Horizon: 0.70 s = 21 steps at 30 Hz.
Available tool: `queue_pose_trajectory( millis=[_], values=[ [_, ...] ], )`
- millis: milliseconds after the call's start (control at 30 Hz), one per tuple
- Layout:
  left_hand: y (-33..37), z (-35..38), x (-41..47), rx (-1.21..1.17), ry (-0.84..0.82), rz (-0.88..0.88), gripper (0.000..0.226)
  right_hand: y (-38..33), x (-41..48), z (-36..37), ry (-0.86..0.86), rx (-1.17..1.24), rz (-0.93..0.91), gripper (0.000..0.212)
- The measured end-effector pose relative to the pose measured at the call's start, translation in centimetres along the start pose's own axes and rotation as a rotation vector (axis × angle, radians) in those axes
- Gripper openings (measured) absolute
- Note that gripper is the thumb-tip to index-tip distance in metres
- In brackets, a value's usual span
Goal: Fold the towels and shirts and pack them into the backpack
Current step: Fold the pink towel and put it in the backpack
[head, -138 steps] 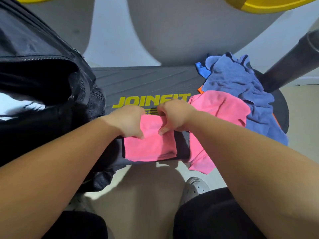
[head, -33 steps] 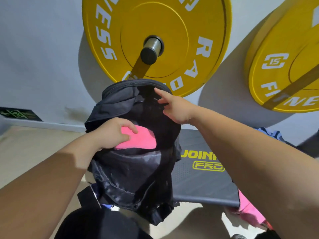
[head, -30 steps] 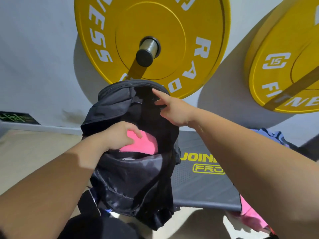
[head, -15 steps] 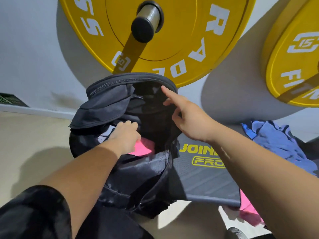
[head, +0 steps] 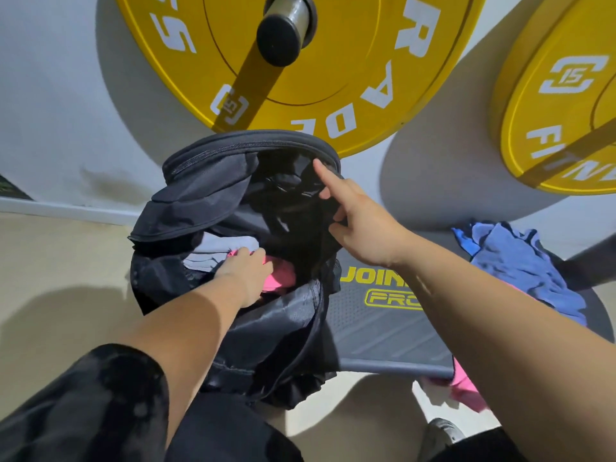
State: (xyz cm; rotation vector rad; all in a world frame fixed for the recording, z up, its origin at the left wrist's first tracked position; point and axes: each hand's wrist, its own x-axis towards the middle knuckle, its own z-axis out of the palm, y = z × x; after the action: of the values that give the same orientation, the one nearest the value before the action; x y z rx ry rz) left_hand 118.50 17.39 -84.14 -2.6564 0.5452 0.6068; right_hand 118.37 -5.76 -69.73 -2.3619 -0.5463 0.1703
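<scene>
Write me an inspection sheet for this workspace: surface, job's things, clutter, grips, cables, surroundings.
Surface: dark bench, partly under cloth.
Job's things: backpack open, against the bench's end; pink towel inside it beside a white cloth; blue cloth crumpled on the bench; pink cloth hanging off its near edge.
Clutter: nothing seen.
Grips: left grip lies on the pink towel, clasp hidden; right grip holds the backpack's mouth open, forefinger straight.
Cables: nothing seen.
Surroundings: yellow plates before a white wall; pale floor; shoe.
</scene>
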Motion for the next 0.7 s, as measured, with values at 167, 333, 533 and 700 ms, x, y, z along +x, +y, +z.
queue_pose_trajectory(
  millis=[167,333,533,700],
  values=[
    [0.6,-0.3,0.1,0.061,0.045,0.002,0.037,0.0,-0.3,0.3,-0.024,-0.011,0.015,0.098],
    [0.6,-0.4,-0.1,-0.207,0.151,0.01,0.026,-0.2,-0.3,0.2,-0.041,0.001,0.017,0.101],
    [1.3,0.4,-1.1,-0.342,-0.017,0.073,0.03,-0.3,-0.4,0.2,-0.058,-0.015,0.013,0.103],
    [0.2,0.6,-0.3,-0.749,0.15,-0.062,0.024,-0.2,-0.8,0.2,-0.081,-0.023,0.021,0.103]
  ],
)
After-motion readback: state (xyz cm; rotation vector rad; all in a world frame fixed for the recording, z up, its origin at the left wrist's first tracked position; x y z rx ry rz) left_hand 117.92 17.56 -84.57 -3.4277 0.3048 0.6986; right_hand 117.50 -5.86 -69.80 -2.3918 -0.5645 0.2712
